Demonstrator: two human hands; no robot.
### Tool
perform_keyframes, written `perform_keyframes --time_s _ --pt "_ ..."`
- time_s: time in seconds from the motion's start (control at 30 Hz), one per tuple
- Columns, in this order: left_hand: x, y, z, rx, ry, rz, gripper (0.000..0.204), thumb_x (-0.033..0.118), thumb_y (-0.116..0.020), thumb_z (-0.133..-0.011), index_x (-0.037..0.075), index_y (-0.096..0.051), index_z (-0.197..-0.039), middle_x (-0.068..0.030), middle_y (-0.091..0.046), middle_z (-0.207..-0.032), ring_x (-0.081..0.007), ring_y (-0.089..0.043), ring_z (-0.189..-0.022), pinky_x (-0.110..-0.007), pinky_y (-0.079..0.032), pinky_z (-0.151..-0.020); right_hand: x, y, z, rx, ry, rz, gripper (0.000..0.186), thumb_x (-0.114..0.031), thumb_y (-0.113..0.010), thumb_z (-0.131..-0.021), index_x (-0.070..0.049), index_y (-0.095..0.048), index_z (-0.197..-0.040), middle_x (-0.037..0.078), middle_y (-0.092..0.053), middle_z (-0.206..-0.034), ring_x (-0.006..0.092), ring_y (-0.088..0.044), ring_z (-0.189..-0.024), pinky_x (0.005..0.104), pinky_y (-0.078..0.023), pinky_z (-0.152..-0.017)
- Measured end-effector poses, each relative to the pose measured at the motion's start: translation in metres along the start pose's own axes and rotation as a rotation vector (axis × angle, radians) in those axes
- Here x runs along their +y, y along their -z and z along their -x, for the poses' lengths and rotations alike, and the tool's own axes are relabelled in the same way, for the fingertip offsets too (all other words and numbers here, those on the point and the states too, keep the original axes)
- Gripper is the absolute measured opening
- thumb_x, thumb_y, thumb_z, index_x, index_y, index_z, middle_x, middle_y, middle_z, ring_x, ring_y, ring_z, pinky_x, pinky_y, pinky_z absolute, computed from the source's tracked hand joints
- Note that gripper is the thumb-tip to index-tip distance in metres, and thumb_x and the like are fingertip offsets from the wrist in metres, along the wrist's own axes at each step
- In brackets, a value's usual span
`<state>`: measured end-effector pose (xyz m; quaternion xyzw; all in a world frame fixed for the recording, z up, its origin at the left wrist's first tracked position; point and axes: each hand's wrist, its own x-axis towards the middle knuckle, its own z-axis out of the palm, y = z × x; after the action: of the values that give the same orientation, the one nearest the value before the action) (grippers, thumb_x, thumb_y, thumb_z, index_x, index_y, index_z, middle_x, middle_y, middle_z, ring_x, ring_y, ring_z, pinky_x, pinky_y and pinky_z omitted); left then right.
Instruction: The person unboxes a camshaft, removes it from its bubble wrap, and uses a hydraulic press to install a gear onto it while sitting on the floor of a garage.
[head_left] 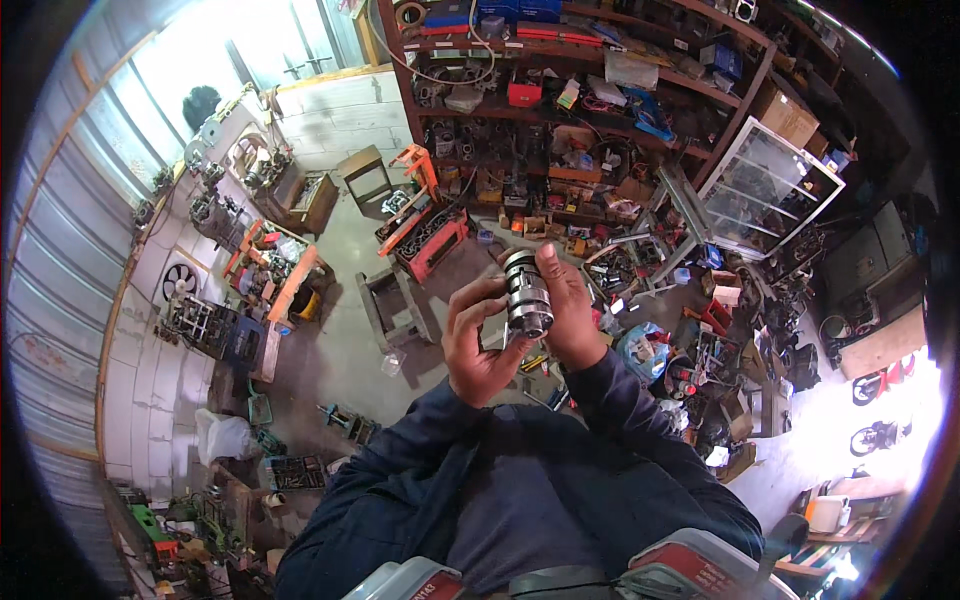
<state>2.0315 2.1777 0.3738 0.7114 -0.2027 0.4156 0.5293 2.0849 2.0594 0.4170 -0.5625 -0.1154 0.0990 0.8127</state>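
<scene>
In front of my chest I hold up a shiny, ringed metal cylinder point(527, 290), stepped along its length like a gear shaft, with a narrower stub at its lower end. My left hand point(475, 340) grips its left side, fingers bent against it and thumb near the lower end. My right hand point(570, 310) is closed along its right side, with the thumb pointing up by the top. The palms and parts of the fingers hide the cylinder's sides.
Beyond my hands stands a wooden stool frame point(397, 308), with a red metal toolbox point(432, 245) behind it. Tall shelves point(590, 120) full of parts line the back. Loose parts and boxes crowd the floor at right, near a glazed white frame point(770, 190). A bench point(285, 290) stands left.
</scene>
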Motion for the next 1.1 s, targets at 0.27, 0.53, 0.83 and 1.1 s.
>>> perform_keyframes --time_s 0.27,0.53,0.83,1.1 --pt "-0.002 0.0 0.007 0.03 -0.057 0.078 0.055 0.01 -0.083 -0.075 0.005 -0.049 -0.118 -0.0183 -0.049 -0.127 -0.0312 -0.053 -0.119 -0.041 -0.051 -0.096 -0.005 0.007 0.003 -0.131 0.139 0.095 0.055 -0.045 -0.037 -0.104 0.003 -0.062 -0.113 0.004 -0.064 -0.096 0.0086 -0.058 -0.081 0.0234 -0.048 -0.073" --pt "0.004 0.004 0.006 0.033 -0.111 -0.01 0.054 0.013 -0.082 -0.076 0.007 -0.051 -0.119 -0.0189 -0.052 -0.127 -0.0339 -0.055 -0.119 -0.044 -0.05 -0.096 -0.009 0.01 0.006 -0.223 0.219 0.094 0.051 -0.042 -0.04 -0.104 0.003 -0.06 -0.115 0.006 -0.064 -0.104 0.0107 -0.058 -0.093 0.0262 -0.047 -0.082" --pt "0.006 0.005 0.008 0.017 -0.097 0.018 0.052 0.011 -0.082 -0.076 0.006 -0.052 -0.119 -0.0183 -0.052 -0.128 -0.0346 -0.054 -0.121 -0.044 -0.05 -0.097 -0.009 0.01 0.007 -0.237 0.225 0.099 0.055 -0.045 -0.037 -0.104 0.003 -0.059 -0.118 0.007 -0.063 -0.108 0.0108 -0.058 -0.092 0.0258 -0.047 -0.084" --pt "0.012 0.002 0.005 0.107 -0.09 0.02 0.046 0.014 -0.082 -0.075 0.006 -0.058 -0.114 -0.0169 -0.059 -0.122 -0.0344 -0.059 -0.115 -0.043 -0.051 -0.094 -0.012 0.008 0.01 -0.24 0.215 0.082 0.052 -0.042 -0.037 -0.105 0.003 -0.059 -0.117 0.006 -0.063 -0.107 0.0108 -0.057 -0.093 0.026 -0.047 -0.084"
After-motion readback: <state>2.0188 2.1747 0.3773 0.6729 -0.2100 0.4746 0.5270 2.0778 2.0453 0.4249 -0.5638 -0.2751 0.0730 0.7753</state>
